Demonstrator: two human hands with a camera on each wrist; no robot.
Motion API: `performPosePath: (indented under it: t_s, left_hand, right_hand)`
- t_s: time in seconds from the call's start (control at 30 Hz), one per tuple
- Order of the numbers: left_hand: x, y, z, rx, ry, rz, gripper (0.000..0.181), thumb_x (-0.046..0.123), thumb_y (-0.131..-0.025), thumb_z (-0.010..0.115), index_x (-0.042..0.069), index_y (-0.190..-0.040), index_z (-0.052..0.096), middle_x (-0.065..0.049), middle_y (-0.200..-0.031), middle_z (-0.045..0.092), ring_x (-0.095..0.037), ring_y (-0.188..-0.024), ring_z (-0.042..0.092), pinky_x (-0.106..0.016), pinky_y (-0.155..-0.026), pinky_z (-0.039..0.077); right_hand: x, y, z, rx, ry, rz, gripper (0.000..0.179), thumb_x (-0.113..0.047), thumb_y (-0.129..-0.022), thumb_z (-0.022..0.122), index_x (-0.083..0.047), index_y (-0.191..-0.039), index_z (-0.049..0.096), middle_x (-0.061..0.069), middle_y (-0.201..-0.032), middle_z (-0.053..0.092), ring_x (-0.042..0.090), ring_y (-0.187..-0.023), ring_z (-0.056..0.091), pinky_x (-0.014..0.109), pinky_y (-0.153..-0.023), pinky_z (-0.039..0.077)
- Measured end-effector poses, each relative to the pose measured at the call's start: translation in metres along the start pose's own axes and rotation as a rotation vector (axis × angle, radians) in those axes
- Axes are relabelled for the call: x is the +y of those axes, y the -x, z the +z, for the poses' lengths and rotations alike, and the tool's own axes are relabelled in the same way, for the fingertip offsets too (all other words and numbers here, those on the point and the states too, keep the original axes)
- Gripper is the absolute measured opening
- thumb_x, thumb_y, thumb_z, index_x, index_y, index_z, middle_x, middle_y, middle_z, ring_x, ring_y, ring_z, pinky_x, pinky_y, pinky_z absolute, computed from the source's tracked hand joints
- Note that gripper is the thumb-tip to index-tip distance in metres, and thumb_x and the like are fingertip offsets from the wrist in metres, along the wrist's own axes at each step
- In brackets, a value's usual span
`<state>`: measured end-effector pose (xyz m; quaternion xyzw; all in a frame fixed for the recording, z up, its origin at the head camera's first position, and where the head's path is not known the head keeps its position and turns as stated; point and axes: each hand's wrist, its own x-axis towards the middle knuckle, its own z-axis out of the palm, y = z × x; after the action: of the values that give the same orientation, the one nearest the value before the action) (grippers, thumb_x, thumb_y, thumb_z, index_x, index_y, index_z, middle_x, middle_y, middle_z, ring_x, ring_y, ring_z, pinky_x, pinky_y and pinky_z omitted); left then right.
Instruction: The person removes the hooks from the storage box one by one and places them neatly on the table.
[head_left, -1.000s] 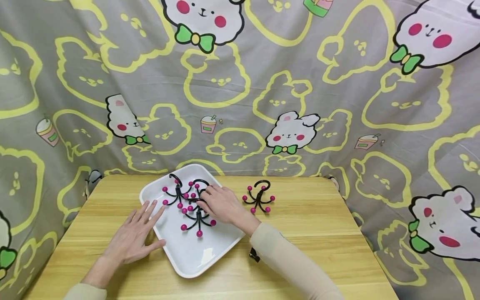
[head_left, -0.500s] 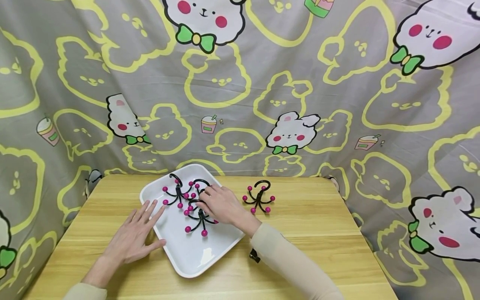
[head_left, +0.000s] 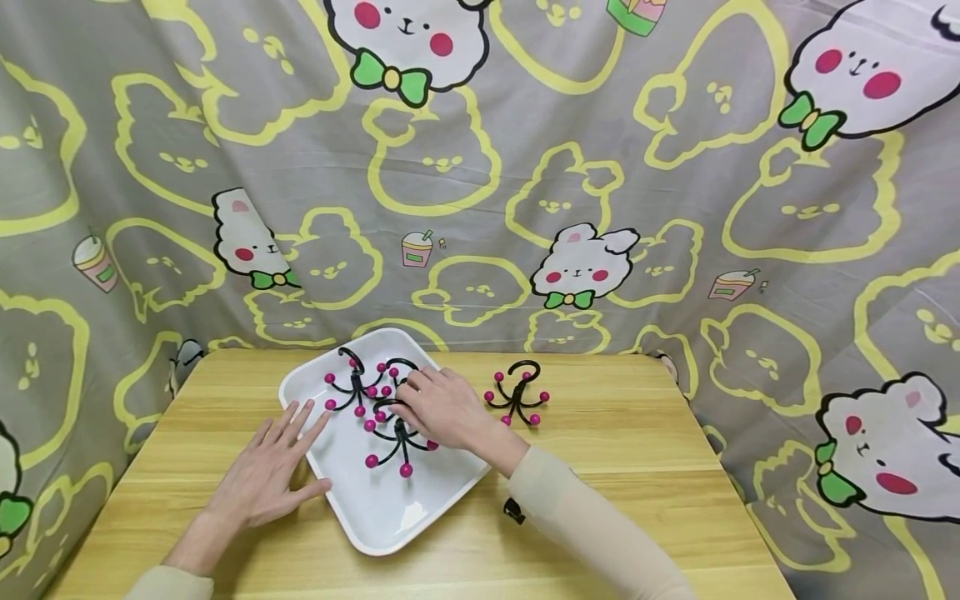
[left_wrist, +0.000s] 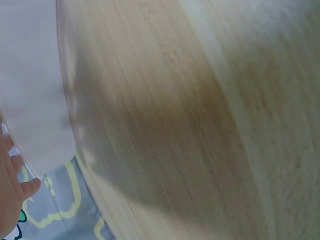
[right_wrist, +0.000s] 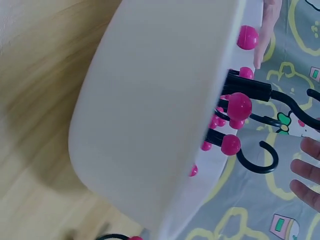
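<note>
Two jobs, we judge: left hand point(head_left: 262, 475), fingers spread, steadies tray point(head_left: 367, 517); right hand point(head_left: 442, 408) pinches many-armed hook point(head_left: 400, 428).

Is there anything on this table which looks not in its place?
Perhaps one black hook with pink balls: it sits on the table, right of the white tray, while similar ones are inside. Nothing looks spilled.

The right hand point(head_left: 444, 410) partly hides the near hook point(head_left: 400, 432); a small black object point(head_left: 513, 511) on the desk point(head_left: 645, 467) is indistinct.
</note>
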<state>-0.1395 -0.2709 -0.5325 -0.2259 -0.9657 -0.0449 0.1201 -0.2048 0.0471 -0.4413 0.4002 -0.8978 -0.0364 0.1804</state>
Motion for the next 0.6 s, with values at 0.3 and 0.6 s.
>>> performPosePath:
  t_s: [0.3, 0.6]
  left_hand:
    - [0.000, 0.000, -0.001, 0.010, 0.002, 0.008, 0.100, 0.070, -0.085, 0.070, 0.016, -0.164, 0.040, -0.020, -0.170, 0.037, -0.045, -0.155, 0.036, -0.069, -0.119, 0.038]
    - [-0.002, 0.001, 0.000, 0.024, -0.004, 0.018, 0.101, 0.072, -0.086, 0.068, 0.015, -0.164, 0.039, -0.021, -0.170, 0.037, -0.045, -0.155, 0.036, -0.069, -0.118, 0.039]
  right_hand:
    - [0.005, 0.005, -0.023, 0.027, 0.027, -0.047, 0.035, -0.050, -0.111, 0.043, -0.029, -0.112, 0.071, -0.010, -0.110, 0.071, 0.011, -0.105, 0.068, 0.029, -0.091, 0.059]
    - [0.010, 0.014, -0.040, 0.091, 0.009, -0.048, 0.029, -0.048, -0.110, 0.048, -0.028, -0.108, 0.070, -0.009, -0.105, 0.071, 0.012, -0.099, 0.067, 0.029, -0.088, 0.059]
